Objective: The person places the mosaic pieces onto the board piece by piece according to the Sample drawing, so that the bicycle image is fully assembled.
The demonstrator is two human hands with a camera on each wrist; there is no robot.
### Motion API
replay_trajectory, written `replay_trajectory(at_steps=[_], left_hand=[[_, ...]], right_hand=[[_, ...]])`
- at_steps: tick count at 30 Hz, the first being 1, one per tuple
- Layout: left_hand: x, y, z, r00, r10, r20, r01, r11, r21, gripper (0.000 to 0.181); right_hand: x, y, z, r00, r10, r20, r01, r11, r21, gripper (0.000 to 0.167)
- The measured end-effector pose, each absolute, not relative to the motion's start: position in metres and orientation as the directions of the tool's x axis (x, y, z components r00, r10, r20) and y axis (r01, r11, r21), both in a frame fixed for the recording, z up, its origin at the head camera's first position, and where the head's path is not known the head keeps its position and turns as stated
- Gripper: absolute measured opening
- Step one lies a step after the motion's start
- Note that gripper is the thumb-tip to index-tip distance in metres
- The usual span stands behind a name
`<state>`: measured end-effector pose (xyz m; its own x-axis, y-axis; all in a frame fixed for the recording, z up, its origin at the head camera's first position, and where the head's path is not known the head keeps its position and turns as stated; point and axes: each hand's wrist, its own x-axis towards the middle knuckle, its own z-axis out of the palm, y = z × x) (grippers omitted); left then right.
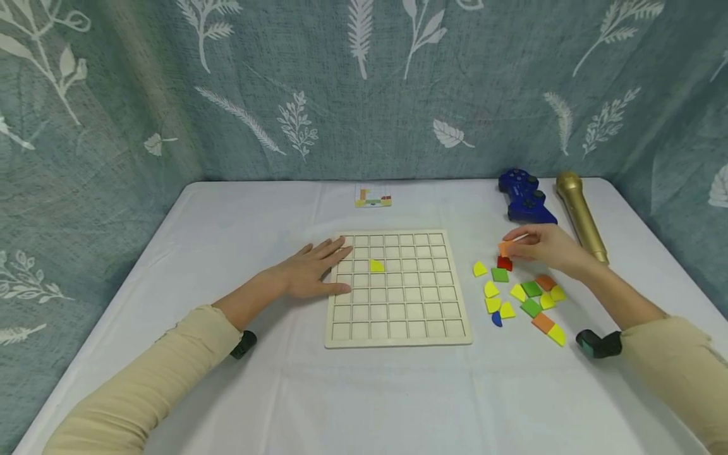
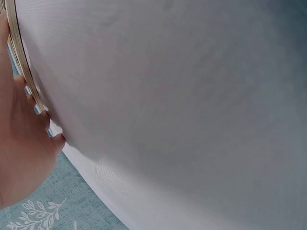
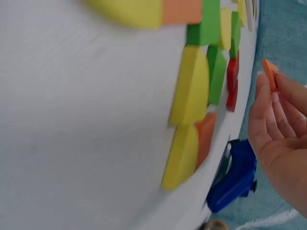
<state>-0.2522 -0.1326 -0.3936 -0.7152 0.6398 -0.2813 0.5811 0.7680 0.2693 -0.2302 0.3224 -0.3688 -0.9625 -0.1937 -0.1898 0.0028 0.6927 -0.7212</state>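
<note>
A pale wooden grid board (image 1: 398,311) lies mid-table, with one yellow quarter-round tile (image 1: 376,266) in a cell of its upper left part. My left hand (image 1: 309,270) rests with spread fingers on the board's left edge; in the left wrist view that hand (image 2: 24,143) is at the board's rim (image 2: 24,57). To the right of the board, my right hand (image 1: 543,248) pinches an orange tile (image 1: 505,248) between thumb and fingers. The right wrist view shows this orange tile (image 3: 270,73) raised off the cloth. Red tiles (image 1: 504,263) lie just below it.
Several yellow, green, orange and blue tiles (image 1: 531,308) lie scattered right of the board. Behind the right hand are a blue game controller (image 1: 523,196) and a gold microphone (image 1: 582,218). A small pattern card (image 1: 373,196) lies at the table's back.
</note>
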Motion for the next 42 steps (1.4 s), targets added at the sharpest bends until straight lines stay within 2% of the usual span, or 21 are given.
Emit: replay_trajectory(at_steps=[9, 23, 35, 42], left_hand=[[-0.252, -0.133, -0.396, -0.717, 0.638, -0.282, 0.583, 0.770, 0.261, 0.090], [-0.252, -0.132, -0.393, -0.715, 0.635, -0.292, 0.591, 0.772, 0.232, 0.088], [-0.254, -0.130, -0.390, -0.717, 0.623, -0.313, 0.586, 0.782, 0.213, 0.088], [-0.258, -0.130, -0.391, -0.718, 0.620, -0.315, 0.588, 0.783, 0.200, 0.088]], right_hand=[[-0.241, 0.290, -0.368, -0.939, -0.228, -0.259, 0.114, 0.502, -0.857, 0.039], [-0.255, 0.226, -0.368, -0.881, -0.327, -0.341, 0.168, 0.457, -0.873, 0.033], [-0.255, 0.166, -0.367, -0.855, -0.438, -0.279, 0.104, 0.383, -0.918, 0.029], [-0.256, 0.136, -0.367, -0.851, -0.427, -0.305, 0.150, 0.359, -0.921, 0.026]])
